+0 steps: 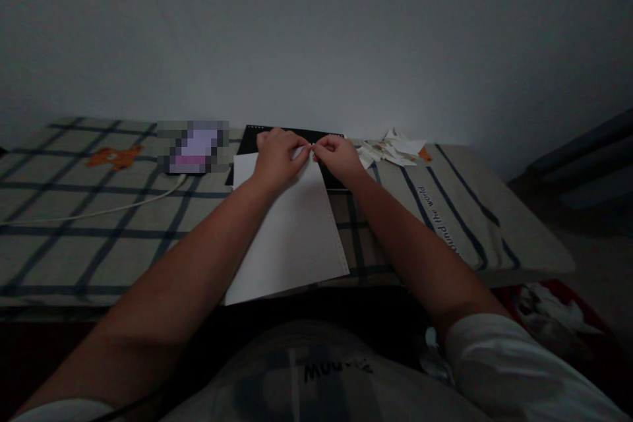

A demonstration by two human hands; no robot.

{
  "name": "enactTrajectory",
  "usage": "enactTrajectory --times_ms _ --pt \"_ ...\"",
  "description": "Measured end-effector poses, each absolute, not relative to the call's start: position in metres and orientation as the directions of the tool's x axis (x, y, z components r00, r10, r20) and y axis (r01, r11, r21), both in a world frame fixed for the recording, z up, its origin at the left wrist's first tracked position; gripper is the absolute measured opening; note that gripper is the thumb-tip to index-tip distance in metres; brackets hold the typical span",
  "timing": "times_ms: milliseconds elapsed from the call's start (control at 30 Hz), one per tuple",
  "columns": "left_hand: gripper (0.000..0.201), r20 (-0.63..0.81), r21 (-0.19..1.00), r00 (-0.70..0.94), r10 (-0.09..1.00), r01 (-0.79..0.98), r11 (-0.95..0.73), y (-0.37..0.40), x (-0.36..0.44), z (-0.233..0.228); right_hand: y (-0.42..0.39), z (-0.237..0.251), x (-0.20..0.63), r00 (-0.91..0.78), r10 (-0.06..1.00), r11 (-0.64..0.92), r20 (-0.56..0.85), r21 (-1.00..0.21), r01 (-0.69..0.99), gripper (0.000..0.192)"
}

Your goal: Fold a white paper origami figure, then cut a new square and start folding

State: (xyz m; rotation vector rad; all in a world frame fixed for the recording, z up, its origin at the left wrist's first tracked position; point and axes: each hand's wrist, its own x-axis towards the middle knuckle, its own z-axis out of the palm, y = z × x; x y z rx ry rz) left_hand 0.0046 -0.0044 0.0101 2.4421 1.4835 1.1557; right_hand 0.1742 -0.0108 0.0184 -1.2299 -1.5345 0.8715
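A plain grey wall is rising beyond my fingers; a cream cloth with dark checks is lying beneath them. My left hand and right hand are pinching, thumb to forefinger, the top right corner of a white rectangular paper sheet, which is spreading from my fingertips toward me. It is probably behaving as light, limp and easily torn, especially along its holed right edge, so close-set pinches are suiting it best. A flat black notebook-like thing is lying beneath my fingers, crumpled white paper scraps to their right.
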Motion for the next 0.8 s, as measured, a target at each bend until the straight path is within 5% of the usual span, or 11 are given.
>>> enactTrajectory --times_ms 333,800 --pt "0.021 0.566 0.410 0.254 0.785 0.739 -0.535 -0.0049 0.0046 0.0093 -0.0063 0.0165 0.1757 -0.017 0.983 0.179 0.182 -0.941 0.287 0.025" --pt "0.023 0.566 0.431 0.228 0.792 0.737 -0.520 -0.0030 0.0016 0.0085 -0.0102 0.0156 0.1743 -0.045 0.959 0.276 0.281 -0.876 0.396 0.019"
